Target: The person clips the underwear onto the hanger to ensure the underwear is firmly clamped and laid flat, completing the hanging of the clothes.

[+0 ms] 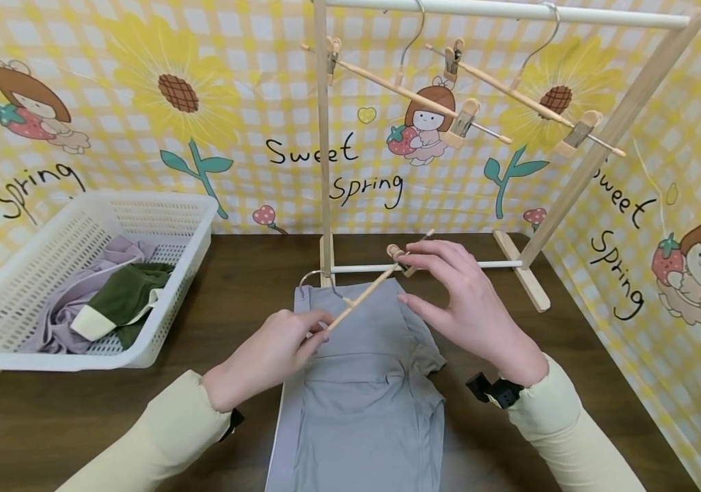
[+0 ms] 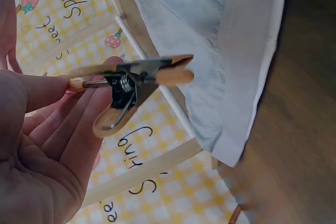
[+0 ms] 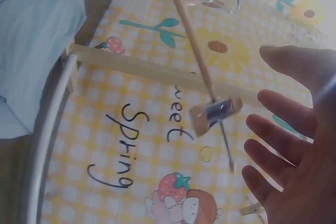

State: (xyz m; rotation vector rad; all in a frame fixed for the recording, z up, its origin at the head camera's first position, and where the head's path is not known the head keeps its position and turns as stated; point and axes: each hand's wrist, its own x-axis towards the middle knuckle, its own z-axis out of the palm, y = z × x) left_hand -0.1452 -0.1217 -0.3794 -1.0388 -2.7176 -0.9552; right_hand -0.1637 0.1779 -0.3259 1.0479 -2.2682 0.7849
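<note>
In the head view my left hand [image 1: 270,352] pinches one end of a wooden clip hanger [image 1: 363,298] between thumb and fingers. The hanger slants over a folded grey garment [image 1: 356,396], its metal hook turned toward the left. A clip [image 2: 139,80] at the held end shows beyond the left fingertips in the left wrist view. My right hand [image 1: 464,301] is beside the other clip [image 1: 401,258], fingers spread. In the right wrist view a gap shows between the right fingers [image 3: 281,153] and that clip [image 3: 216,115].
A wooden rack [image 1: 324,150] with a white top rail stands behind, bearing two more clip hangers [image 1: 396,89]. To the left, a white basket [image 1: 181,273] holds lilac and green clothes [image 1: 126,294]. Patterned cloth [image 1: 252,89] lines the back and sides of the dark table [image 1: 221,266].
</note>
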